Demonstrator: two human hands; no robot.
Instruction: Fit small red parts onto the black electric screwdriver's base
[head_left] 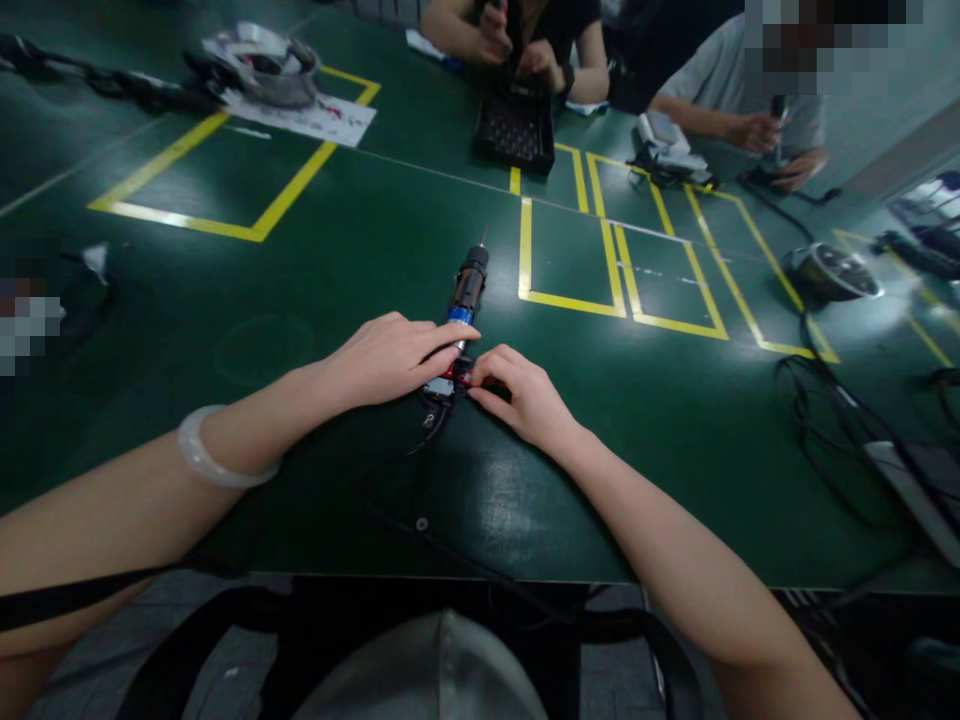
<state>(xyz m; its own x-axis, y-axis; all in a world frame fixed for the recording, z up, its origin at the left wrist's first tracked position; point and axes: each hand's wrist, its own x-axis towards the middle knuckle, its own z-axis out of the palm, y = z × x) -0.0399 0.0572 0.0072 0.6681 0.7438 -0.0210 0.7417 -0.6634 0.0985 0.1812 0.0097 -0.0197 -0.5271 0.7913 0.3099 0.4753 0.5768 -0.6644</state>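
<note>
An electric screwdriver (469,285) with a black body and a blue ring lies on the green table, its thin bit pointing away from me. My left hand (394,355) rests across its silver rear section, thumb and fingers closed about it. At the tool's back end, my right hand (521,395) has its fingers curled in a pinch by a small red part (466,379). What exactly sits between those right fingertips is largely hidden. A black cable (427,437) trails from the rear end toward me.
Yellow tape outlines (574,303) mark the table (360,260). Across it, one person works behind a black tray (514,135), another holds a dark tool (778,125). A roll-shaped bundle (274,75) lies far left. Cables (806,400) and a round metal container (832,272) are on the right.
</note>
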